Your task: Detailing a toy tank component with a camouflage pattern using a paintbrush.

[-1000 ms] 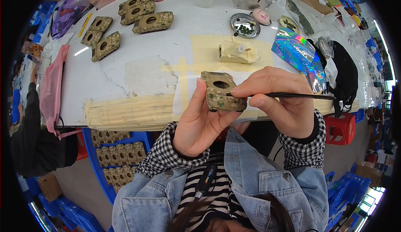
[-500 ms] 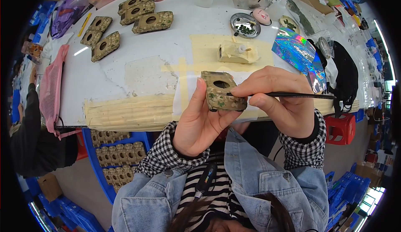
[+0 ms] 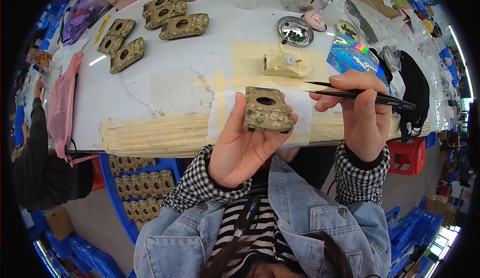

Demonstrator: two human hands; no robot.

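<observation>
Hulls point(image 3: 142, 184) in camo sat in rows in a blue tray point(image 3: 112, 188) over at the lower left, below the table edge. Six loose hulls point(image 3: 185, 26) lay on the white table point(image 3: 135, 93) farther up. Next along was the left hand point(image 3: 240, 153), and that one was busy: thumb up the left side of a camouflage hull point(image 3: 272, 121), fingers curled under it and round to its right, so basically cradled, with the round opening facing up. Couldn't really call its long axis, too tipped and foreshortened for that. A round metal dish point(image 3: 279, 32) with little dark green bits point(image 3: 296, 37) was well beyond it, a touch to the right. The black tweezers point(image 3: 392, 101) were the interesting part: they ran roughly left to right, tips spread and pointing left, just off the hull's far right corner, not touching. Too fine to tell if anything was between them. The right hand point(image 3: 365, 113) pinched them between thumb and fingers, so the hull lay to its left, with the left hand obviously nearer.
</observation>
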